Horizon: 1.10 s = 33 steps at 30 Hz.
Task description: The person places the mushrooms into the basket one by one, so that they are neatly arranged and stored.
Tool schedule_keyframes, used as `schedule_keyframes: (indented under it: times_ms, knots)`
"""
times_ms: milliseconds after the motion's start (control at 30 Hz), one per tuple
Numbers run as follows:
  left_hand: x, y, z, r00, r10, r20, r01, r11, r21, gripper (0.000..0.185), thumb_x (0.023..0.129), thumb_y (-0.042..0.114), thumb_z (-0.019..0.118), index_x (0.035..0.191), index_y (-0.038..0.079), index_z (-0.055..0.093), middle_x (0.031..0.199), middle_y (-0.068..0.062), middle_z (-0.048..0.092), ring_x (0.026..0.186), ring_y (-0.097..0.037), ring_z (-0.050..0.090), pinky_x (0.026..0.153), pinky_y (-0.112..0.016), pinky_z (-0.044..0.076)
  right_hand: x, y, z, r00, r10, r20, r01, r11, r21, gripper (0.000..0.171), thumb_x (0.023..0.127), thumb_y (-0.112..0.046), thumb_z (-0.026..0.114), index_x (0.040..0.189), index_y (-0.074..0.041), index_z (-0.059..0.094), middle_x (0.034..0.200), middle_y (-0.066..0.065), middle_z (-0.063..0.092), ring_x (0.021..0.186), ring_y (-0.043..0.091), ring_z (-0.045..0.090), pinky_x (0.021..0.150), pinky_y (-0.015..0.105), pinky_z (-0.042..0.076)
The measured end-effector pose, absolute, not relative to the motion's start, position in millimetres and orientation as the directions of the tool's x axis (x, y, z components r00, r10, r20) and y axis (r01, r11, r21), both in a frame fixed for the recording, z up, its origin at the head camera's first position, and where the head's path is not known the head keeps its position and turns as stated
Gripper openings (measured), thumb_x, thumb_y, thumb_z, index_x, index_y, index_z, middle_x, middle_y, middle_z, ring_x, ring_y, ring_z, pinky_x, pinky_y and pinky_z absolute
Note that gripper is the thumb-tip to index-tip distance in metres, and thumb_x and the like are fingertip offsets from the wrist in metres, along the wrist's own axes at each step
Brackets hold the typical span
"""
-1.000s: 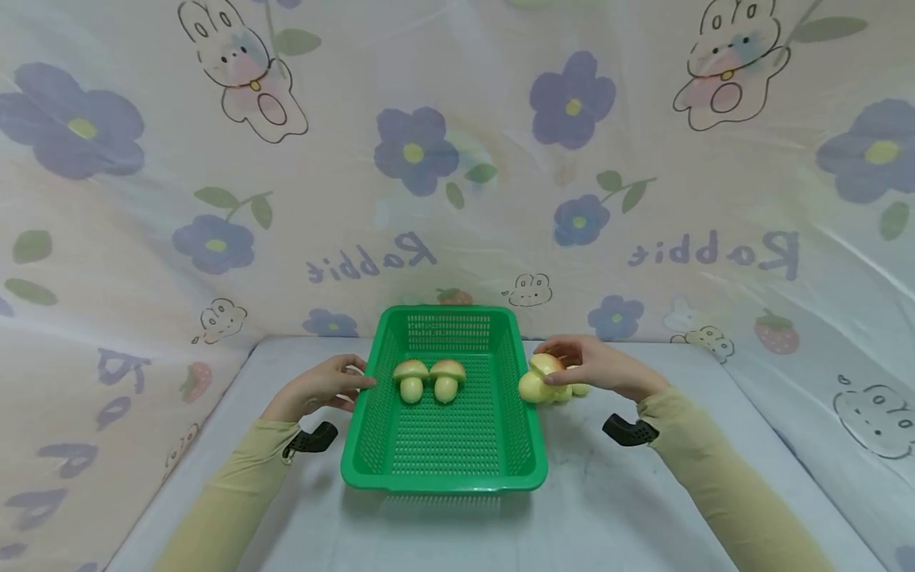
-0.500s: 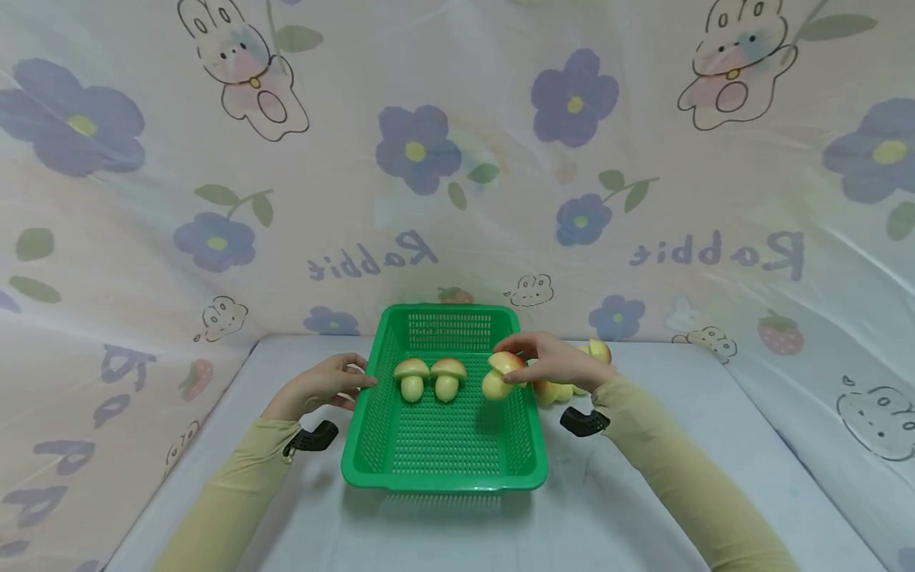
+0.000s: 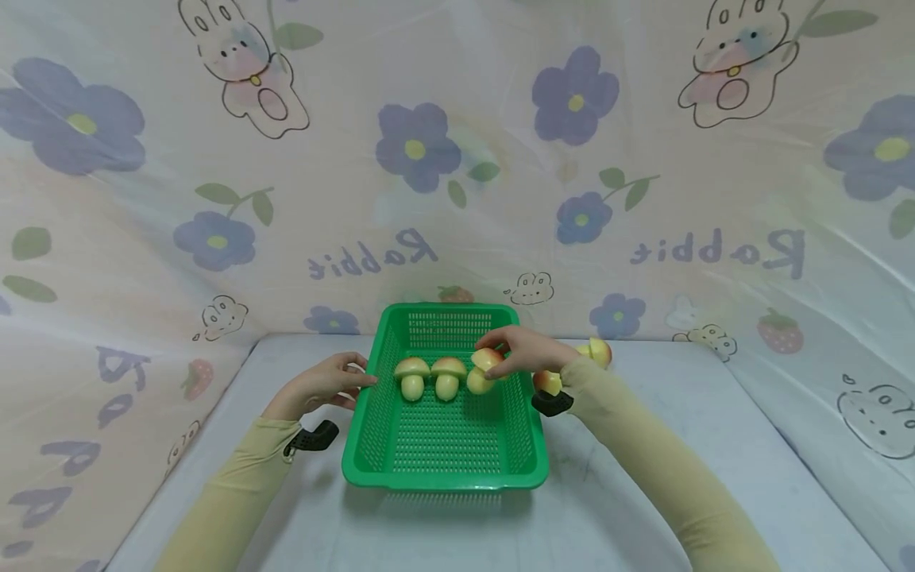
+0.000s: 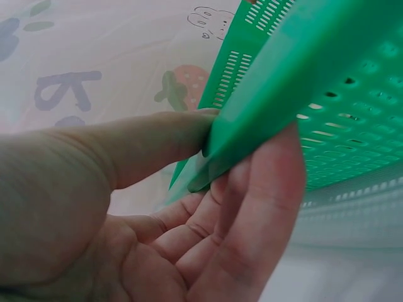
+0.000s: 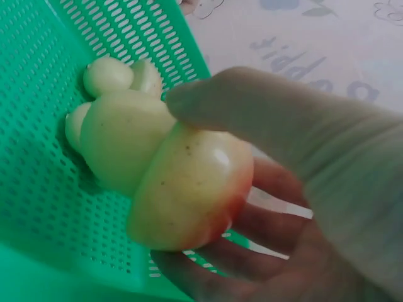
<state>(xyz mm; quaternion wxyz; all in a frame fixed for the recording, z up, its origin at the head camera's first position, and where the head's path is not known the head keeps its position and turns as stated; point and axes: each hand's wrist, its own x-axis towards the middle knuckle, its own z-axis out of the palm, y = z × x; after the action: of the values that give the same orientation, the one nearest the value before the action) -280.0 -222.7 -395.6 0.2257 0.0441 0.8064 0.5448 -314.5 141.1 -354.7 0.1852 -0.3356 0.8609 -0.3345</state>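
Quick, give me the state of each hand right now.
Left hand: gripping the basket rim, thumb and fingers pinching it.
Right hand: holding a mushroom over the basket.

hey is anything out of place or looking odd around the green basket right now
Nothing is spilled or damaged. Two toy mushrooms stand upright in the green basket; the right hand holds a third mushroom tilted beside them. The left hand grips the basket's rim. Two more mushrooms lie outside on the table.
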Motion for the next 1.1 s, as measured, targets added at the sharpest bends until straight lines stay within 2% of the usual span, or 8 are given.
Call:
schedule_keyframes:
  times_ms: [267,633,800,1100]
  knots:
    - [-280.1,-222.2,-395.5,-0.897,0.323,-0.303,-0.158,0.404,0.901,0.046,0.094,0.017,0.064,0.127,-0.001,0.038,0.099,-0.015,0.056,0.069,-0.018,0.057,0.064,-0.035,0.056,-326.6,133.0,-355.9,-0.694,-0.700,-0.170,-0.469,0.618,-0.631,0.050,0.084,-0.011,0.074,0.130,-0.003,0.057,0.115,0.003,0.061,0.095,0.015,0.059,0.081,0.030,0.050]
    - [-276.7,-220.0,-392.9,-0.897,0.310,-0.314,-0.173,0.407,0.897,0.044,0.095,0.015,0.062,0.127,-0.001,0.037,0.096,-0.014,0.057,0.069,-0.019,0.060,0.067,-0.039,0.057,-336.6,123.6,-358.7,-0.723,-0.649,-0.236,-0.441,0.697,-0.566,0.050,0.082,-0.015,0.077,0.127,-0.003,0.059,0.108,0.005,0.062,0.094,0.018,0.057,0.081,0.031,0.050]
    - [-276.4,-219.7,-395.0,-0.903,0.299,-0.308,-0.171,0.408,0.897,0.043,0.095,0.016,0.063,0.126,-0.001,0.038,0.096,-0.014,0.058,0.070,-0.019,0.061,0.065,-0.036,0.057,-342.9,118.8,-361.1,-0.743,-0.609,-0.278,-0.397,0.735,-0.550,0.054,0.082,-0.017,0.077,0.129,0.000,0.057,0.112,0.008,0.061,0.100,0.019,0.056,0.086,0.033,0.049]
    - [-276.0,-220.2,-392.8,-0.897,0.321,-0.303,-0.156,0.411,0.898,0.043,0.095,0.016,0.062,0.125,-0.002,0.037,0.094,-0.014,0.057,0.069,-0.020,0.060,0.063,-0.034,0.057,-351.5,111.0,-361.7,-0.738,-0.587,-0.332,-0.392,0.775,-0.496,0.051,0.084,-0.014,0.075,0.129,0.001,0.056,0.121,0.011,0.058,0.109,0.023,0.055,0.089,0.032,0.049]
